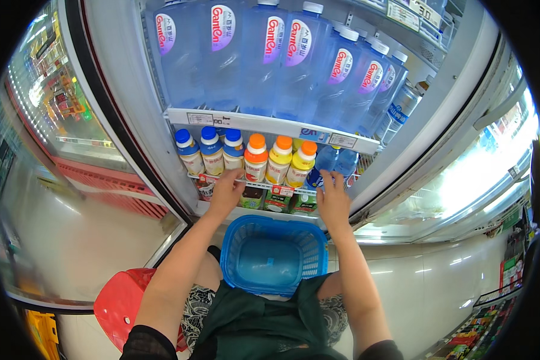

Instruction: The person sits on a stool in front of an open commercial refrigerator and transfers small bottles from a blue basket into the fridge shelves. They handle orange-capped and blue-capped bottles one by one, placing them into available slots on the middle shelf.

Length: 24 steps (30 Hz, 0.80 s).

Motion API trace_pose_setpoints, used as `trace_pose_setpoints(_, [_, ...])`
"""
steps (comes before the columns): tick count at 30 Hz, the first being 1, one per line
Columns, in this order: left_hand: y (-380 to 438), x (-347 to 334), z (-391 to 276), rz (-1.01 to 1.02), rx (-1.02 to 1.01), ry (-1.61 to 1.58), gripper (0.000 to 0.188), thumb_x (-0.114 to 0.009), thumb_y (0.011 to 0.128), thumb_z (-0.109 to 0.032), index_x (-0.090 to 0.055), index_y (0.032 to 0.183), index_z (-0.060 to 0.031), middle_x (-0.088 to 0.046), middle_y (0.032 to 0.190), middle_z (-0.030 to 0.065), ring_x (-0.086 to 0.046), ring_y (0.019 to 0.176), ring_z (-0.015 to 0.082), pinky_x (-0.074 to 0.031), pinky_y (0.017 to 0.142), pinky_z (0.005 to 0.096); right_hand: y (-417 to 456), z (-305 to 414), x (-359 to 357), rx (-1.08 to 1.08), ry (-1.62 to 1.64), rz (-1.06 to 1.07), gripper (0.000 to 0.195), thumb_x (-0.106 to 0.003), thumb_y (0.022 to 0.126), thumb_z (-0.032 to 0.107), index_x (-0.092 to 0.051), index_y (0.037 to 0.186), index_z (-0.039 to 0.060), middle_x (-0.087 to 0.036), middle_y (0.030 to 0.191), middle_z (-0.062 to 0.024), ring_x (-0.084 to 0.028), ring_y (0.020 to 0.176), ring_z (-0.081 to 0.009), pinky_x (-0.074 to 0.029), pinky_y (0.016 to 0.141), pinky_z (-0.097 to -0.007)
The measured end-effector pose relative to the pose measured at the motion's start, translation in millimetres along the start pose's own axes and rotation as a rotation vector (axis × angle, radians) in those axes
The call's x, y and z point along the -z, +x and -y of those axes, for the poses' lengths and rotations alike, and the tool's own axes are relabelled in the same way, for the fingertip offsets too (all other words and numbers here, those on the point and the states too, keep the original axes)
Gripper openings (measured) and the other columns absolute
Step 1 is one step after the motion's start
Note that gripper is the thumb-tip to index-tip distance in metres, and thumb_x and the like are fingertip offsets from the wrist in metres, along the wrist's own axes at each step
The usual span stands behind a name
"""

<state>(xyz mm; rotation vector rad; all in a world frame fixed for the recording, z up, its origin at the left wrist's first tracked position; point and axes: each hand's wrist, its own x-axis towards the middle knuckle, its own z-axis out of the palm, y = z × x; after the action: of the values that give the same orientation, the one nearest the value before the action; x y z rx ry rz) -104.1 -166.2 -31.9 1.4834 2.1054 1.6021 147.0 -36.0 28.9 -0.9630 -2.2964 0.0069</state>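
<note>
My left hand (227,191) is at the front edge of a wire shelf (256,184), below a white bottle with a blue cap (233,152) and an orange-capped bottle (255,157). Its fingers are curled, and whether they grip anything is unclear. To the right, my right hand (335,202) reaches up with fingers apart, the tips in front of a clear bottle with a dark blue label (317,173). Between the hands stand yellow-labelled bottles with orange caps (279,159), and under them green cartons (276,201).
A blue plastic basket (270,258) sits between my knees, below the cooler. Large Ganten water bottles (261,67) fill the shelf above, whose white price rail (270,125) overhangs the smaller bottles. The glass door (117,157) stands open at left. A red plastic stool (121,306) is under me.
</note>
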Motion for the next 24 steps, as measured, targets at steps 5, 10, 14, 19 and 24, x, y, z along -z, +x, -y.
trace_pose_setpoints(5, [15,25,-3,-0.084,0.036,-0.045,0.031,-0.064,0.078,-0.001,-0.059,0.109,-0.0004,-0.060,0.099,0.0145,-0.063,0.077,0.0238,-0.051,0.067,0.0318,-9,28,-21,0.121,0.122,0.071,0.036,-0.063,0.079,0.012,-0.055,0.114,0.0105,-0.054,0.104,-0.0095,-0.063,0.077,-0.0296,-0.052,0.064,-0.0391])
trace_pose_setpoints(10, [-15,33,22,-0.056,0.106,-0.069,0.030,-0.063,0.079,0.003,-0.058,0.109,0.0000,-0.058,0.099,0.0100,-0.060,0.079,0.0169,-0.050,0.068,0.0277,-23,30,-35,0.097,0.131,0.143,0.028,-0.063,0.080,0.014,-0.059,0.107,0.0093,-0.058,0.095,-0.0098,-0.062,0.080,-0.0307,-0.051,0.064,-0.0398])
trace_pose_setpoints(14, [-55,45,48,-0.019,0.186,0.002,0.028,-0.064,0.079,0.000,-0.060,0.107,-0.0009,-0.059,0.091,0.0073,-0.056,0.075,0.0147,-0.048,0.068,0.0281,-40,13,-45,0.052,0.123,0.292,0.025,-0.063,0.078,0.013,-0.060,0.103,0.0101,-0.061,0.090,-0.0107,-0.063,0.080,-0.0312,-0.051,0.067,-0.0413])
trace_pose_setpoints(19, [-99,46,52,0.022,0.326,0.013,0.029,-0.065,0.077,-0.004,-0.062,0.105,-0.0030,-0.062,0.093,0.0147,-0.062,0.076,0.0234,-0.051,0.069,0.0339,-62,-25,-67,-0.064,0.104,0.692,0.030,-0.065,0.077,0.024,-0.063,0.104,0.0092,-0.065,0.097,-0.0148,-0.063,0.087,-0.0347,-0.051,0.073,-0.0434])
trace_pose_setpoints(24, [-106,41,32,0.133,0.298,0.089,0.025,-0.064,0.078,-0.008,-0.062,0.103,-0.0026,-0.062,0.094,0.0178,-0.064,0.083,0.0295,-0.051,0.072,0.0377,-87,-72,-117,-0.255,0.295,0.894,0.044,-0.069,0.074,0.031,-0.064,0.109,0.0060,-0.067,0.096,-0.0170,-0.066,0.082,-0.0290,-0.052,0.072,-0.0393])
